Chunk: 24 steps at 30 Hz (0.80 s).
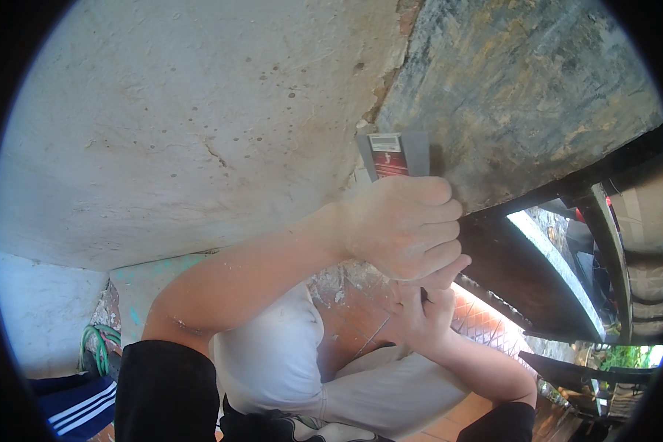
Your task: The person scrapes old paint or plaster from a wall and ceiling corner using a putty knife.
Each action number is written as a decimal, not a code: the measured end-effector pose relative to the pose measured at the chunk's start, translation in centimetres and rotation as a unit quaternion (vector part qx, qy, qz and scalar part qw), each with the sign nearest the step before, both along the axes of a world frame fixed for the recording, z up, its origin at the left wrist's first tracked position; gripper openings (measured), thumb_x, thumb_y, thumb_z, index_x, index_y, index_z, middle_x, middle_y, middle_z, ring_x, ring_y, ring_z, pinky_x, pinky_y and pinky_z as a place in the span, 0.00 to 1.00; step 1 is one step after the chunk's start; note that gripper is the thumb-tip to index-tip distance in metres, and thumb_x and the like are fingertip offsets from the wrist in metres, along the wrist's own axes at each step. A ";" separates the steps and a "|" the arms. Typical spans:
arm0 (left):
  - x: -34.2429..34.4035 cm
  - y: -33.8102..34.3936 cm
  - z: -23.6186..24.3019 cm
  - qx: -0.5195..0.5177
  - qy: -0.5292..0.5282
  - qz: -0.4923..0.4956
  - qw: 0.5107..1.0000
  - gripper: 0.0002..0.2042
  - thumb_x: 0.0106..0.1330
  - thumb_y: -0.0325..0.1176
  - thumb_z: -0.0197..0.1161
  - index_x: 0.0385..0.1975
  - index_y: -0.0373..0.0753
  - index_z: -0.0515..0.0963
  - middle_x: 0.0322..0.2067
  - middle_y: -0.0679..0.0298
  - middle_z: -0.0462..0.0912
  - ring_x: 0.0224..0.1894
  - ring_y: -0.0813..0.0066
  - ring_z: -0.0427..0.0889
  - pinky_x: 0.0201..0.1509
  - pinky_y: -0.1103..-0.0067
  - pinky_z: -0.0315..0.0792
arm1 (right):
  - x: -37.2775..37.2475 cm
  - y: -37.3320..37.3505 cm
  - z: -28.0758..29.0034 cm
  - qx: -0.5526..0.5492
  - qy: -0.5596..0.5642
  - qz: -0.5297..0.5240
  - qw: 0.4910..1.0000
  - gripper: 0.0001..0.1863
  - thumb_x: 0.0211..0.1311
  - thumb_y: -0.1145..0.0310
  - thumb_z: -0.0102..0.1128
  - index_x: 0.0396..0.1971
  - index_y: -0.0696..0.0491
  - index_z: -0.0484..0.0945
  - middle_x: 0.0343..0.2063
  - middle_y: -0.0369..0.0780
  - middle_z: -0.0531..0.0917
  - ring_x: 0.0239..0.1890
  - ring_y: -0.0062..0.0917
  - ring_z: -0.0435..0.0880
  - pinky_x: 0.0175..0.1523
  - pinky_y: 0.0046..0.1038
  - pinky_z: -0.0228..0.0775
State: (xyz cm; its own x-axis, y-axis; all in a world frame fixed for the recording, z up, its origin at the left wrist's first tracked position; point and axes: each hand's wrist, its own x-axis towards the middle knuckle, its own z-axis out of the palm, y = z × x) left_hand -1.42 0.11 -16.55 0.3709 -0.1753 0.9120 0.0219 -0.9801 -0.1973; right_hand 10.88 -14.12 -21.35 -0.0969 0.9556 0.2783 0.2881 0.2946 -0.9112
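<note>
My left hand (pixel 401 225) is wrapped in a fist round a flat metal scraper (pixel 417 151), whose blade has a red-and-white label. The blade lies at the cracked, chipped seam (pixel 372 114) between a pale, speckled wall surface (pixel 162 110) and a grey, mottled one (pixel 516 96). My right hand (pixel 427 317) is just below my left hand, touching or very close to its lower fingers, with its own fingers curled; what it holds is hidden.
My pale-trousered legs (pixel 265 361) are bent below. Green hose or cord (pixel 96 346) and dark striped fabric (pixel 77 405) lie at lower left. Dark frames (pixel 611 258) with openings are at right, and orange floor tiles (pixel 449 423) show at the bottom.
</note>
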 end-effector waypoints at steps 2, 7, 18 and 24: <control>-0.1 -0.1 -0.3 0.010 -0.008 0.000 1.000 0.14 0.47 0.32 0.66 0.10 0.44 0.66 0.14 0.70 0.62 0.20 0.74 0.65 0.28 0.78 0.59 | 0.1 -0.2 -0.6 0.025 -0.018 -0.020 0.999 0.08 0.69 0.80 0.49 0.44 0.64 0.73 0.14 0.37 0.74 0.14 0.19 0.74 0.22 0.22 0.63; -0.1 0.0 -3.0 -0.048 0.036 0.005 0.998 0.14 0.47 0.33 0.67 0.10 0.44 0.66 0.14 0.70 0.60 0.20 0.73 0.63 0.27 0.77 0.57 | -0.8 -0.8 -0.6 -0.117 0.019 -0.062 0.991 0.07 0.69 0.78 0.49 0.34 0.63 0.76 0.15 0.39 0.76 0.17 0.22 0.76 0.23 0.26 0.65; 0.0 -0.6 -1.1 -0.045 0.013 0.003 0.999 0.14 0.46 0.32 0.68 0.10 0.44 0.67 0.14 0.70 0.61 0.20 0.73 0.64 0.27 0.77 0.58 | -0.4 -0.8 1.2 -0.189 0.086 -0.013 0.978 0.12 0.72 0.75 0.45 0.26 0.58 0.70 0.15 0.32 0.70 0.15 0.13 0.67 0.20 0.20 0.57; -0.3 -0.3 -1.6 -0.053 0.016 0.008 0.998 0.14 0.47 0.32 0.68 0.10 0.44 0.67 0.14 0.71 0.61 0.20 0.73 0.64 0.27 0.77 0.59 | -0.9 -0.4 0.8 -0.187 0.084 -0.020 0.979 0.13 0.71 0.76 0.45 0.24 0.58 0.70 0.13 0.32 0.69 0.15 0.13 0.67 0.20 0.20 0.57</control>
State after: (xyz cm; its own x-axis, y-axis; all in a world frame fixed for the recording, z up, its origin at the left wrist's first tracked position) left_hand -1.71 -0.15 -18.20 0.4018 -0.0719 0.9129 0.0322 -0.9952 -0.0925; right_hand 9.98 -14.49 -20.58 -0.0401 0.9958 -0.0825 0.1300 -0.0767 -0.9885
